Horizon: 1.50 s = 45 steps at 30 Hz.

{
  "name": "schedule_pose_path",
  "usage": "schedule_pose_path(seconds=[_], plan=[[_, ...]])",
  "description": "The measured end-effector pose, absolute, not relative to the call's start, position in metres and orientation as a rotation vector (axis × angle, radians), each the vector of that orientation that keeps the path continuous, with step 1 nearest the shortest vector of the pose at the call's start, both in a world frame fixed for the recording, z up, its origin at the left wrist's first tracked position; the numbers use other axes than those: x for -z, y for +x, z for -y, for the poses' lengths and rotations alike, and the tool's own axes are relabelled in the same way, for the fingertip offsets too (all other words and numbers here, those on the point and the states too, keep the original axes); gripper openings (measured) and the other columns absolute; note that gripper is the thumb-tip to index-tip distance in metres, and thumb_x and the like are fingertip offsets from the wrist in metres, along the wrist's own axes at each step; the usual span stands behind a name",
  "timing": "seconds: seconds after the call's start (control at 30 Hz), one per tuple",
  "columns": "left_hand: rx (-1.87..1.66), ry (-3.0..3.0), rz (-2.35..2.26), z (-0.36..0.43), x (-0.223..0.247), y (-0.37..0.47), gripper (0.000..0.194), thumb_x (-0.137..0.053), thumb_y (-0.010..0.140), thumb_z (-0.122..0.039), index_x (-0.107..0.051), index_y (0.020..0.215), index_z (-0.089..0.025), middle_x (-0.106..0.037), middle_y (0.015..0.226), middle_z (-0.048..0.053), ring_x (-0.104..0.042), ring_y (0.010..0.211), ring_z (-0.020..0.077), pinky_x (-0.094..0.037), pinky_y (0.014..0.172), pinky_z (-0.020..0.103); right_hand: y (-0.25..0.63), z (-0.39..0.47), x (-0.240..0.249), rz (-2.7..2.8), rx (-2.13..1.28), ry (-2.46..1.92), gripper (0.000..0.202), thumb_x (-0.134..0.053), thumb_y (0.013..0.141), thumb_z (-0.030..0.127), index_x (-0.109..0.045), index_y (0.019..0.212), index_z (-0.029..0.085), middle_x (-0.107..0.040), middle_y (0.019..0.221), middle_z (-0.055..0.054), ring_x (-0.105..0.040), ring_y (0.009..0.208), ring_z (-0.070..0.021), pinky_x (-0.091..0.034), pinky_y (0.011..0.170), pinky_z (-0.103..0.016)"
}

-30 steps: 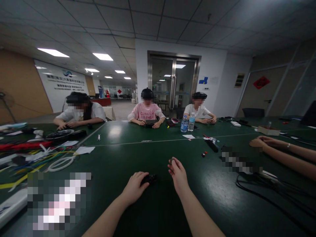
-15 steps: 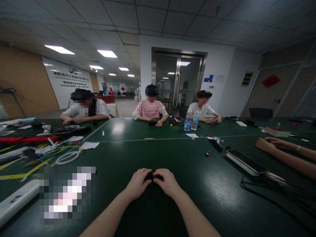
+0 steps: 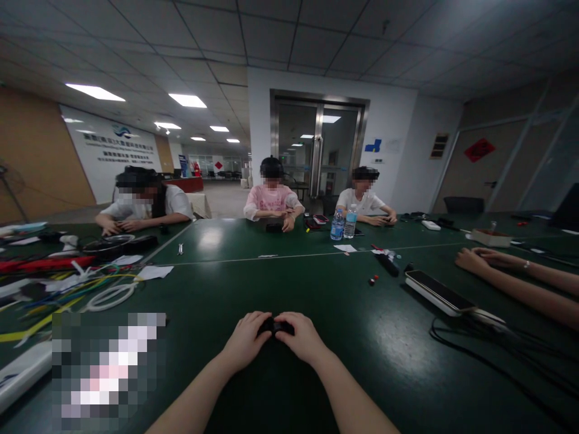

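Note:
Both of my hands meet low in the middle of the head view, over the dark green table point(image 3: 344, 374). My left hand point(image 3: 246, 339) has its thumb and fingers closed around the left part of a small black object point(image 3: 274, 327). On the opposite side, my right hand point(image 3: 300, 335) grips the same piece with curled fingers and thumb. Fingers cover much of it, so its kind and whether it is one part or two cannot be made out.
To the left lie tangled cables point(image 3: 111, 297), a white power strip point(image 3: 25, 371) and a blurred-out patch. A phone on a white block point(image 3: 441, 292) with black cords sits right, near a co-worker's hands point(image 3: 479, 260). Two water bottles point(image 3: 350, 222) stand farther back, before seated people.
The view has shifted slightly, with the room sliding left. My fingers have moved a little, and more of the black object shows between them.

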<state>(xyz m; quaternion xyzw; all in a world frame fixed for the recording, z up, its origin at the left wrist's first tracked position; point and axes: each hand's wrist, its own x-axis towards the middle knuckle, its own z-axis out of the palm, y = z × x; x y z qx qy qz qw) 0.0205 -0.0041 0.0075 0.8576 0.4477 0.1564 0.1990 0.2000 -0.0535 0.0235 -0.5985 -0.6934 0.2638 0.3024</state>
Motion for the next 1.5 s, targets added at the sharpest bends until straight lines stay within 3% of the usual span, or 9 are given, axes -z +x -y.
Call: schedule_pose_path(seconds=[0.57, 1.33, 1.5], plan=[[-0.452, 2.408, -1.259, 0.004, -0.007, 0.021, 0.044, -0.045, 0.081, -0.035, -0.049, 0.123, -0.022, -0.053, 0.123, 0.005, -0.045, 0.115, 0.0206, -0.033, 0.099, 0.036, 0.201, 0.048, -0.015, 1.830, -0.626, -1.494, 0.033, -0.058, 0.070, 0.018, -0.065, 0.101, 0.028, -0.064, 0.109, 0.000, -0.055, 0.105, -0.0199, -0.036, 0.097, -0.037], [-0.468, 2.379, -1.267, 0.003, -0.005, 0.019, 0.048, -0.045, 0.082, -0.037, -0.044, 0.127, -0.021, -0.051, 0.126, 0.005, -0.043, 0.118, 0.0210, -0.033, 0.100, 0.036, 0.203, 0.055, -0.017, 1.729, -0.746, -1.520, 0.037, -0.051, 0.076, 0.022, -0.059, 0.111, 0.030, -0.059, 0.117, 0.000, -0.050, 0.113, -0.0206, -0.037, 0.097, -0.040], [-0.504, 2.389, -1.239, 0.003, -0.004, 0.019, 0.049, -0.049, 0.079, -0.041, -0.048, 0.123, -0.022, -0.052, 0.124, 0.006, -0.045, 0.115, 0.0230, -0.035, 0.098, 0.037, 0.202, 0.054, -0.018, 1.771, -0.692, -1.522, 0.036, -0.050, 0.075, 0.020, -0.060, 0.109, 0.027, -0.061, 0.114, -0.001, -0.052, 0.110, -0.0199, -0.037, 0.098, -0.039]])
